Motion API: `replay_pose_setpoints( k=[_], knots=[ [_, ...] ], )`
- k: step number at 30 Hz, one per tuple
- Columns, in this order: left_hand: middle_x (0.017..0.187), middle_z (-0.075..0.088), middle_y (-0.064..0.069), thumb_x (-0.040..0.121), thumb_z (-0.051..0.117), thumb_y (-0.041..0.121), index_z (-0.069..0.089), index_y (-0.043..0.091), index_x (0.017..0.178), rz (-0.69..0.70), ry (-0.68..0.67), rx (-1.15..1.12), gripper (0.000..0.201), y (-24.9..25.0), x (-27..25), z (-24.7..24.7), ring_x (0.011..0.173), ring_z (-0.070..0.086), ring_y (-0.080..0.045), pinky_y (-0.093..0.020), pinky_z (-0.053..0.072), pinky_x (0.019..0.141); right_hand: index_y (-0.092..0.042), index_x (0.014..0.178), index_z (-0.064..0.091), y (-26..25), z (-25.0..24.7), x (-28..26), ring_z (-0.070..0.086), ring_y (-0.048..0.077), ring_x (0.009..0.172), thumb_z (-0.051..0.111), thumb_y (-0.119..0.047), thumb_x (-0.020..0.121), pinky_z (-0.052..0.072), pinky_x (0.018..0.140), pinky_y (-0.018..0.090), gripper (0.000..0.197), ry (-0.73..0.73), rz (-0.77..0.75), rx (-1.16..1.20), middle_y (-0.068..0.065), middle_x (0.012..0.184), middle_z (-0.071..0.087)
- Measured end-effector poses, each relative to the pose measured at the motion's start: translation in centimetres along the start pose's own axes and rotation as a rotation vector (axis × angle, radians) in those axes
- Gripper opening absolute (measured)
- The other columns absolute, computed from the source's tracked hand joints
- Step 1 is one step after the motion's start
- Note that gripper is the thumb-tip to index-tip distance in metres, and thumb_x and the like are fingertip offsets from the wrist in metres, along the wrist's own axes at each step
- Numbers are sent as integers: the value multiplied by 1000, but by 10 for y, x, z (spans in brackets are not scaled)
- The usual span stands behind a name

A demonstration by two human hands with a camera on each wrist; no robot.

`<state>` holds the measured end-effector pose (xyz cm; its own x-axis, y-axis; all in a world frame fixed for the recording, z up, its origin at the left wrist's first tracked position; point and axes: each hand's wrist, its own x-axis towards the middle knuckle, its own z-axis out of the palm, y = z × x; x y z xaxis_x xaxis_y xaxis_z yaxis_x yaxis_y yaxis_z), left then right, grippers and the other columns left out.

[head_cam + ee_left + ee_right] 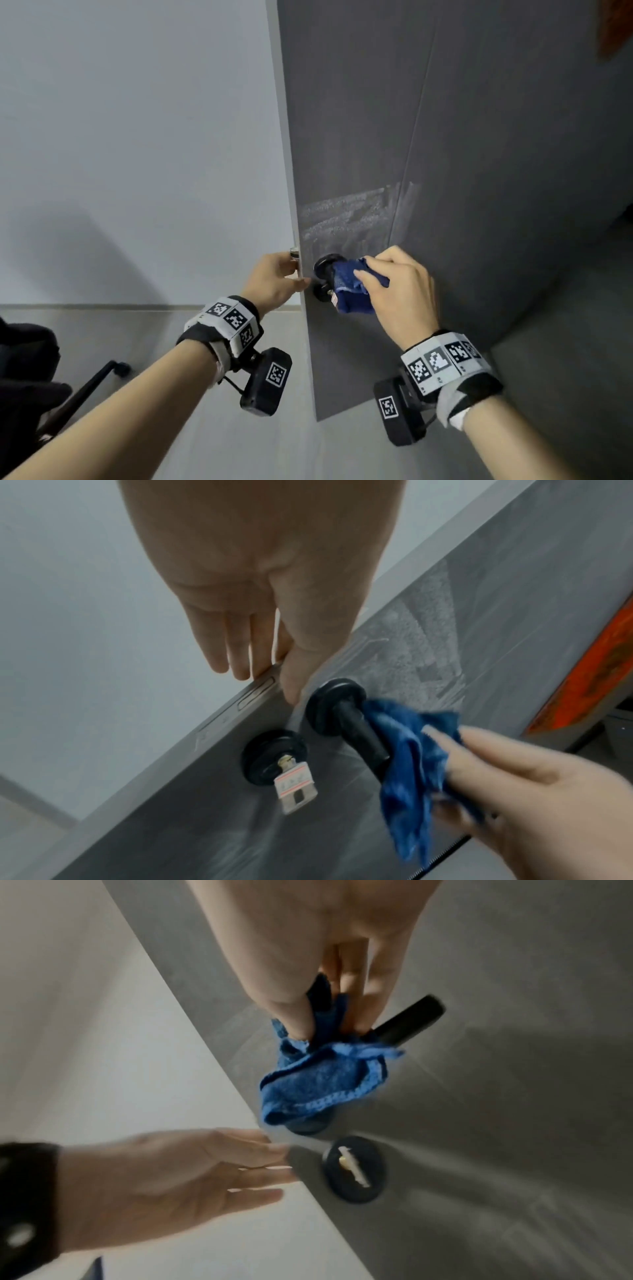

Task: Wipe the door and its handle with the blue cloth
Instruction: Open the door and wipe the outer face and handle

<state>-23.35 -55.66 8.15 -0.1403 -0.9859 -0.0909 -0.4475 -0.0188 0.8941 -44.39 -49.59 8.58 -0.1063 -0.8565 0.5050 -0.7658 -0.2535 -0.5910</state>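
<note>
The grey door (462, 130) stands ajar, its edge toward me. My left hand (292, 274) holds that edge just beside the handle, thumb (291, 688) on the near face and fingers behind it. My right hand (363, 270) pinches the blue cloth (349, 287) around the black lever handle (356, 731). Beyond the cloth (322, 1083), the handle's free end (414, 1018) sticks out. A smeared patch (349, 212) shows on the door above the handle. Below the handle is a round black lock (270, 753) with a tagged key (296, 783) in it.
A white wall (137, 137) lies left of the door edge, over a pale floor. A black chair base with a castor (102, 373) sits at the lower left. Something orange-red (589, 674) is on the door's far side. A metal latch plate (257, 693) is set in the edge.
</note>
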Motion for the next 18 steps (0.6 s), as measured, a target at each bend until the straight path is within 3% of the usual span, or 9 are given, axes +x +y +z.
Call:
replay_pose_setpoints(
  k=[3, 7, 10, 13, 15, 18],
  knots=[
    [111, 75, -3, 85, 77, 10, 73, 10, 110, -14, -20, -11, 25, 0, 0, -5, 111, 66, -14, -31, 50, 97, -10, 87, 78, -16, 9, 11, 61, 19, 65, 81, -17, 83, 51, 58, 36, 9, 138, -25, 138, -1, 80, 66],
    [103, 77, 3, 68, 84, 37, 77, 18, 100, -29, -68, 62, 38, -2, 2, -11, 108, 68, -9, -39, 53, 98, -15, 81, 78, -30, 31, 12, 62, 23, 66, 80, -23, 78, 52, 51, 38, 9, 30, -69, 87, 0, 79, 66],
    [94, 78, 6, 75, 83, 20, 79, 18, 96, 41, -74, 178, 22, -4, 1, -9, 102, 69, -7, -32, 54, 92, -14, 64, 67, -31, 40, 0, 53, 19, 75, 80, -16, 69, 45, 45, 36, 14, -67, -234, -94, -4, 75, 59],
    [100, 76, 4, 79, 81, 17, 77, 17, 101, 91, -48, 257, 22, -5, -3, -6, 103, 68, -11, -29, 53, 89, -13, 62, 66, -25, 34, 1, 50, 18, 74, 80, -18, 70, 44, 47, 36, 17, -40, -276, -99, -5, 73, 59],
    [107, 75, 1, 78, 82, 22, 76, 17, 103, 80, -10, 295, 26, -7, -4, -3, 108, 67, -14, -33, 53, 92, -13, 64, 68, -22, 30, 3, 53, 18, 69, 81, -18, 72, 44, 51, 34, 16, 51, -192, 6, -4, 71, 60],
    [112, 73, -2, 79, 82, 28, 74, 16, 105, 76, 33, 358, 30, -7, -5, 0, 109, 66, -16, -29, 51, 90, -14, 65, 67, -9, 22, 7, 54, 19, 61, 84, -15, 73, 45, 54, 34, 19, 195, 64, 148, -4, 67, 59]
  ],
)
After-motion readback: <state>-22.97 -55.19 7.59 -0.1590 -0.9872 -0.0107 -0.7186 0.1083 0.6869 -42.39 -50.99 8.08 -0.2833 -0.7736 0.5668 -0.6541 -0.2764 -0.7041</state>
